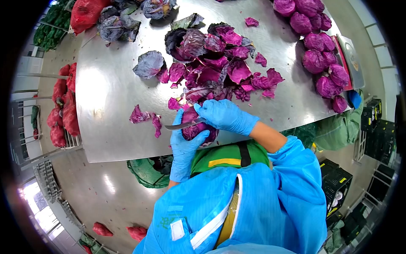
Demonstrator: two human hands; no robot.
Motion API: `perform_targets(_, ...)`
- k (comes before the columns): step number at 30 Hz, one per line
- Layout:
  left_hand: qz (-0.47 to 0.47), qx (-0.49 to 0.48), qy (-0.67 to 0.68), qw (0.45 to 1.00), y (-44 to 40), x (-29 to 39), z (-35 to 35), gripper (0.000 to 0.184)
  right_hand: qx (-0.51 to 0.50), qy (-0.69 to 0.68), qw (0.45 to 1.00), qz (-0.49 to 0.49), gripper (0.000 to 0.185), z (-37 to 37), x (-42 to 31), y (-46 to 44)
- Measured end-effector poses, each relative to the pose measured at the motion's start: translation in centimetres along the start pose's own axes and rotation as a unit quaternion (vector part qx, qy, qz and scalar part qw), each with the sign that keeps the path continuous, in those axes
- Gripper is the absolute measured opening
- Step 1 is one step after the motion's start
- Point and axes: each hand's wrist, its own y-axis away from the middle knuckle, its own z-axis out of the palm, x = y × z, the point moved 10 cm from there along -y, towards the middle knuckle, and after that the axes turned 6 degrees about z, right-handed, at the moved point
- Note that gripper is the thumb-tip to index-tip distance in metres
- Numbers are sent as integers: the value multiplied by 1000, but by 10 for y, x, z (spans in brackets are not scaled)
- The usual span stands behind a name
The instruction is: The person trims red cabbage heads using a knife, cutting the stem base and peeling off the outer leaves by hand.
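Observation:
A red cabbage sits in my left hand, whose blue-gloved fingers wrap round its left and lower sides. My right hand, gloved too, is closed round a knife; the handle is hidden in my fingers. The knife's curved blade lies across the top of the cabbage, its tip pointing left past my left fingers. Just beyond my hands spreads a heap of torn purple cabbage leaves. A few loose leaf pieces lie to the left of the cabbage.
All this is on a steel table. Trimmed red cabbages are piled along the right edge, beside a scale-like tray. Untrimmed cabbages and a red mesh sack stand at the back left. A green sack is below the front edge.

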Motion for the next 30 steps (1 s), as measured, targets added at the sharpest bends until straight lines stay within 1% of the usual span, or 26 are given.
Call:
perform_targets(3,16,19,1,1000,0,15,0,100,53,-29,998,16,45,2,3,3)
perform_targets(4,31,26,-35,999,0,15,-2,99,58,-26,998,19,44,3,3,4)
perform_targets(6,50,31,-37,998,-1,10,-4,98,69,-18,997,24,41,2,3,4)
perform_targets(7,75,47,-61,994,-1,18,-5,97,89,-11,996,28,34,0,3,3)
perform_targets(8,53,56,-72,994,0,13,-8,95,85,-2,996,38,31,3,5,1)
perform_targets(10,38,63,-82,994,-1,4,-13,92,75,14,995,61,26,7,7,-1)
perform_targets(11,57,81,-80,992,-2,3,-15,89,91,6,994,64,19,3,8,-2)
perform_targets(14,108,91,-89,986,-8,14,-18,82,106,6,991,80,17,-4,10,-11)
perform_targets(15,204,117,-133,963,-5,36,-21,71,93,14,989,116,17,7,22,-15)
perform_targets(16,117,126,26,985,-8,14,-31,60,32,-1,975,219,15,15,53,-23)
perform_targets(18,108,104,-139,979,7,1,-38,53,46,-38,947,317,18,17,105,-20)
perform_targets(19,92,79,-92,988,18,1,-30,51,29,-84,942,325,19,5,105,-18)
perform_targets(20,104,90,-91,986,23,-15,-33,50,25,-89,949,301,18,6,101,-10)
perform_targets(22,127,140,-19,982,19,-13,-43,54,40,-121,951,280,19,16,93,4)
perform_targets(23,161,160,-20,974,12,1,-45,55,80,-164,951,250,23,18,85,7)
perform_targets(24,194,181,-26,964,3,38,-48,56,53,-166,941,291,24,18,80,5)
perform_targets(25,225,198,-39,953,-4,62,-54,57,67,-208,927,304,26,19,78,3)
perform_targets(29,171,109,-103,974,-61,55,-47,72,90,-361,855,362,38,32,71,5)
perform_targets(30,156,86,-116,977,-71,51,-44,75,96,-361,854,363,41,29,67,3)
